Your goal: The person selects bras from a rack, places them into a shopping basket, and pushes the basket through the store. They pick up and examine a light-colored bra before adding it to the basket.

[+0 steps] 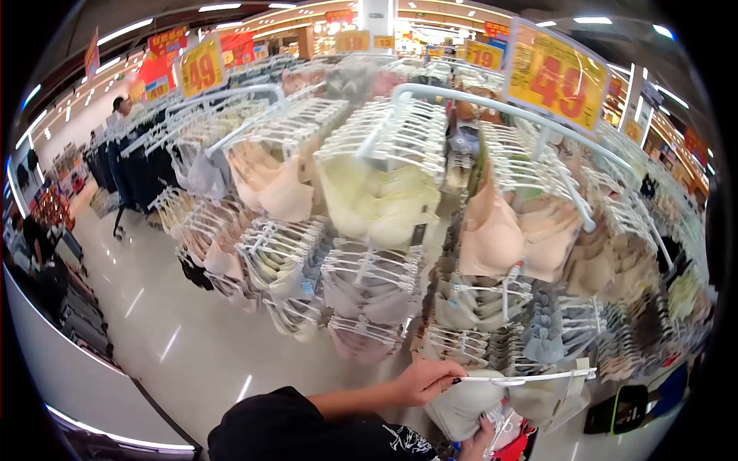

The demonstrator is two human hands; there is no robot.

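My left hand [427, 382], reaching out of a black sleeve [277, 422], pinches the left end of a white plastic hanger [538, 376]. From that hanger hangs a pale grey-beige bra [460, 406] with smooth cups, held low in front of the racks. My right hand [478, 439] is at the bottom edge, its thumb against the lower part of the near cup; its other fingers are mostly hidden. A white printed tag [507, 427] and something red [519, 444] show beside it, beneath the bra.
Rows of bras on white hangers, including light green ones [380, 200] and peach ones [492, 238], fill the racks ahead. A curved white rail [492, 104] carries a yellow price sign [555, 77]. Glossy floor [154, 307] runs along the left, where a person [119, 154] stands farther off.
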